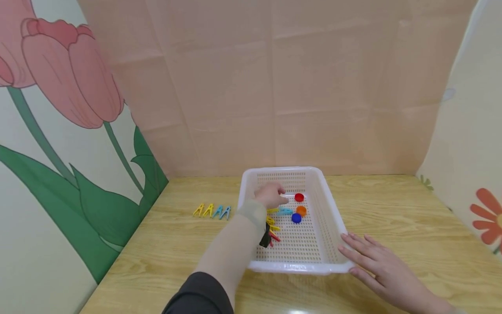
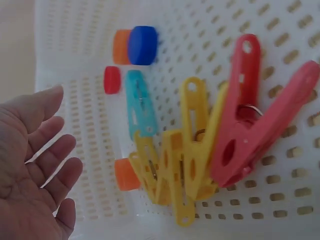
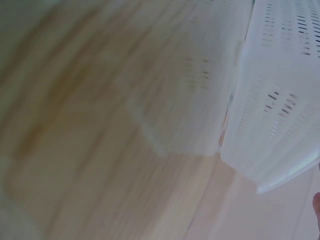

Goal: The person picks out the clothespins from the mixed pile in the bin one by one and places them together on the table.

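My left hand (image 1: pixel 269 195) hovers inside a white perforated plastic basket (image 1: pixel 290 267), near its far left side. Nothing is between its loosely bent fingers in the left wrist view. Beside it in the basket lie a light blue clothespin (image 2: pixel 140 104), several yellow clothespins (image 2: pixel 194 135) and a red clothespin (image 2: pixel 245 120). Bottle caps in red (image 1: pixel 299 197), orange (image 1: pixel 301 211) and blue (image 1: pixel 296 217) lie further right; a second orange cap (image 2: pixel 126 174) shows in the left wrist view. My right hand (image 1: pixel 382 270) touches the basket's near right corner with fingers extended.
Left of the basket, two yellow clothespins (image 1: pixel 204 210) and two blue clothespins (image 1: pixel 222 212) stand in a row on the wooden table (image 1: pixel 157 257). A pinkish sheet (image 1: pixel 274 87) hangs behind the table. Flower-painted walls rise at both sides.
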A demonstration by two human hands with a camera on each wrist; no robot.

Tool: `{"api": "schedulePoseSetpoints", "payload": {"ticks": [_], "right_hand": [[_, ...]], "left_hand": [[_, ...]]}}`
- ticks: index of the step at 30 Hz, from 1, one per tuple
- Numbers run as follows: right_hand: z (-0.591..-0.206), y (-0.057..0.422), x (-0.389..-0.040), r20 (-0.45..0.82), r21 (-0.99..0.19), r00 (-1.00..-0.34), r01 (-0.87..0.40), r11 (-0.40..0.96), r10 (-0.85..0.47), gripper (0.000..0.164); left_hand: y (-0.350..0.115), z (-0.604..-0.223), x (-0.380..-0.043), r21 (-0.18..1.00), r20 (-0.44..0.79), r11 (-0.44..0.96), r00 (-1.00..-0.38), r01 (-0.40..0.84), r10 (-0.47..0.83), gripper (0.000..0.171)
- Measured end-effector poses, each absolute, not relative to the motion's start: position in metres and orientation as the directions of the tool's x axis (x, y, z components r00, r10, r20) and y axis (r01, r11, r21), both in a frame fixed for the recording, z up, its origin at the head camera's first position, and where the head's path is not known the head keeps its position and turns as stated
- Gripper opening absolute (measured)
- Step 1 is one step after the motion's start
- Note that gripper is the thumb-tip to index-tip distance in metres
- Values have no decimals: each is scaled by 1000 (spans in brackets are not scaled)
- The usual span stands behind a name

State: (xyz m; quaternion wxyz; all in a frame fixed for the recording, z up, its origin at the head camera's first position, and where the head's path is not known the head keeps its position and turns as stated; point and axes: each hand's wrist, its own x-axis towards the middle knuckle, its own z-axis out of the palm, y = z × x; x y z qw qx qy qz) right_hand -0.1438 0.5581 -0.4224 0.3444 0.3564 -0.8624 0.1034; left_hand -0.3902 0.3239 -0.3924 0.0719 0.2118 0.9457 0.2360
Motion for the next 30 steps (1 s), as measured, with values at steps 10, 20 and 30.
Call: {"api": "schedulePoseSetpoints", "payload": {"ticks": [10,20,30], "right_hand": [[-424,557,-142,667,58,-519,-679,732,-534,50],[-421,558,-139,609,32,-588,-652,758,-532,51],[-421,558,-139,602,39,-592,-648,761,-535,52]], "left_hand": [[333,-411,-392,240,-150,894,-896,378,419,50],[333,-418,-391,143,-273,908,-866,394,419,37],[337,-421,-395,86,-273,902,-861,423,430,17]]}}
